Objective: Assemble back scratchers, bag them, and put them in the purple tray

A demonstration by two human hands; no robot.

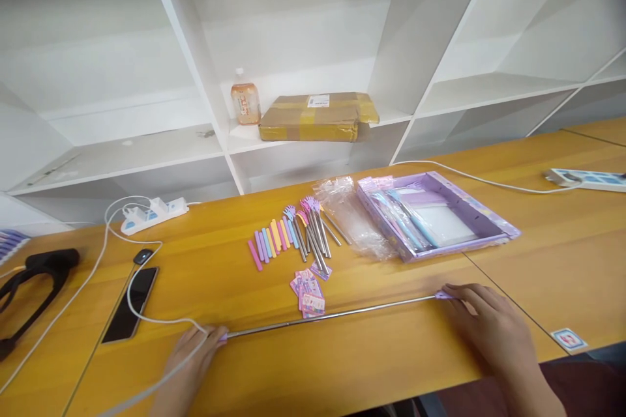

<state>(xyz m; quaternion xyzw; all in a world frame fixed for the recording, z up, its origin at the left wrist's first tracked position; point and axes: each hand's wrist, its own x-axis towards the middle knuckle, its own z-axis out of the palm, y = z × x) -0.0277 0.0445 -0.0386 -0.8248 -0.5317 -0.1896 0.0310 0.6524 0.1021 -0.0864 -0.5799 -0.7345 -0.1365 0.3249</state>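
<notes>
A thin silver telescopic rod point(337, 315) stretches just above the table's front part, fully drawn out. Its left end, with a bit of purple, is in the closed fingers of my left hand point(195, 352). My right hand point(489, 319) pinches the purple piece point(444, 295) at the other end. Behind the rod lie small pink and purple cards point(308, 290), partly overlapping. Farther back are several silver rods with colourful hand-shaped heads point(315, 231), beside a row of pink, purple, blue and yellow tubes point(272, 241).
A purple box point(489, 218) holds wrapped rods, with clear plastic point(362, 228) beside it. At left are a phone point(130, 306), white cables, a power strip point(156, 215) and a black object point(53, 267). A carton point(313, 118) and bottle point(245, 104) stand on the shelf.
</notes>
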